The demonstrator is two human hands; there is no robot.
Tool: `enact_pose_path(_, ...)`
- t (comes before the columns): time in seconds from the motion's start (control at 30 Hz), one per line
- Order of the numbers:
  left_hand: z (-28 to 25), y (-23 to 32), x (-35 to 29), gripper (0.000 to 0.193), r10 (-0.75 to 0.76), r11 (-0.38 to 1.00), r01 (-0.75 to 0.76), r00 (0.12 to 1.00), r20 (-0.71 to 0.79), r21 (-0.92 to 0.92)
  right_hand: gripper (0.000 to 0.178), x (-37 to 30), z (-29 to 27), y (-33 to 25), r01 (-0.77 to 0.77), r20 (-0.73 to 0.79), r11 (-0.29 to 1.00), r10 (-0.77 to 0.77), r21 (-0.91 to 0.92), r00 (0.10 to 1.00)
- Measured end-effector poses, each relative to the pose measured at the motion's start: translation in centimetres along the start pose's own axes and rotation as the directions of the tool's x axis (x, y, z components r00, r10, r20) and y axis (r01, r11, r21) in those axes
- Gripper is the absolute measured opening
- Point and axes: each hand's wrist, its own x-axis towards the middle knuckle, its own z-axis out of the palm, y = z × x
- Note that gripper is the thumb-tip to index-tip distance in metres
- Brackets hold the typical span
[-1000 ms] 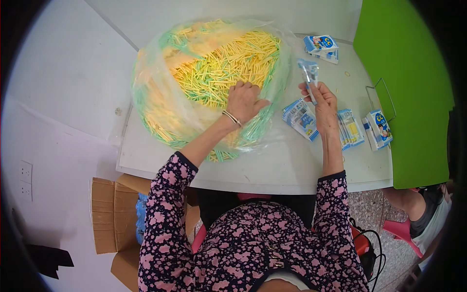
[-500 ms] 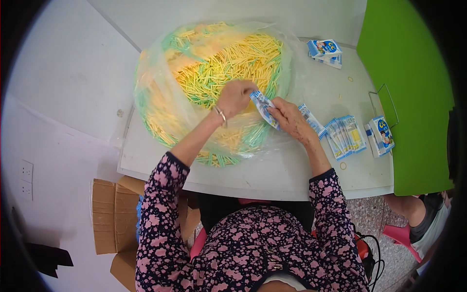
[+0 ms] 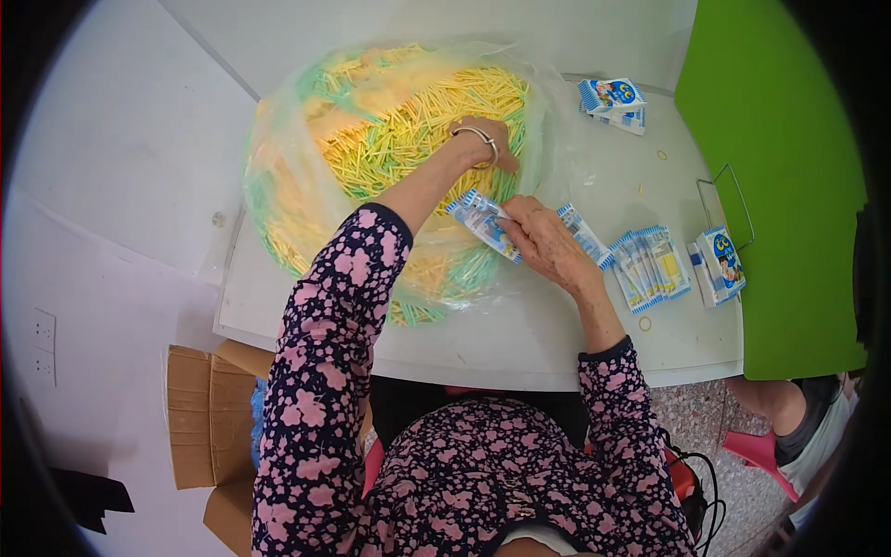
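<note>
A big clear plastic bag (image 3: 278, 139) lies opened out on the table, full of thin yellow and green sticks (image 3: 380, 153). My left hand (image 3: 489, 139), with a bangle at its wrist, reaches down among the sticks on the bag's right side. Its fingertips are hidden there. Just in front of it, my right hand (image 3: 548, 237) pinches a small blue-and-white packet (image 3: 483, 221) between thumb and fingers, over the bag's near right edge. Another such packet (image 3: 585, 237) lies on the table beside my right hand.
Right of my hand lies an overlapping row of packets (image 3: 652, 267), with a stacked bundle of packets (image 3: 719, 266) beyond it. More packets (image 3: 613, 100) lie at the back right. A green panel (image 3: 770, 186) with a wire handle (image 3: 733, 200) borders the table (image 3: 520, 348). Cardboard boxes (image 3: 209, 418) stand below left.
My left hand has moved away from the packet, forward and right into the sticks. My right hand keeps hold of the packet, which has shifted slightly left and tilted flatter.
</note>
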Motion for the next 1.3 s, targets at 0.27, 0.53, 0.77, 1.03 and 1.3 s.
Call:
enact_pose_path(0.27, 0.1, 3.1, -0.1, 0.051, -0.296, 0.955, 0.296, 0.955, 0.002, -0.028, 0.013, 0.0, 0.3, 0.2, 0.01, 0.066, 0.998, -0.006, -0.054, 0.998)
enact_pose_path(0.53, 2.4, 4.4, 0.3, 0.041, -0.395, 0.918, 0.39, 0.914, -0.086, -0.07, 0.012, -0.5, 1.2, 1.2, 0.058, -0.044, 0.997, -0.06, -0.043, 0.997)
enact_pose_path(0.77, 4.6, 1.2, 0.5, 0.035, -0.402, 0.879, 0.336, 0.904, -0.145, -0.338, 0.013, -0.9, 1.5, 1.5, 0.09, -0.08, 0.996, -0.092, -0.026, 0.993)
enact_pose_path(1.03, 5.7, -3.6, -2.6, 0.035, -0.443, 0.257, -0.214, 0.84, -0.311, -0.942, 0.017, 0.4, -0.6, 0.2, -0.334, 0.169, 0.912, 0.3, 0.236, 0.939)
enact_pose_path(1.3, 4.6, -5.0, -6.4, 0.031, -0.532, -0.002, -0.361, 0.79, -0.305, -0.933, 0.018, 1.5, -0.2, 1.0, -0.403, -0.015, 0.729, 0.493, 0.554, 0.87)
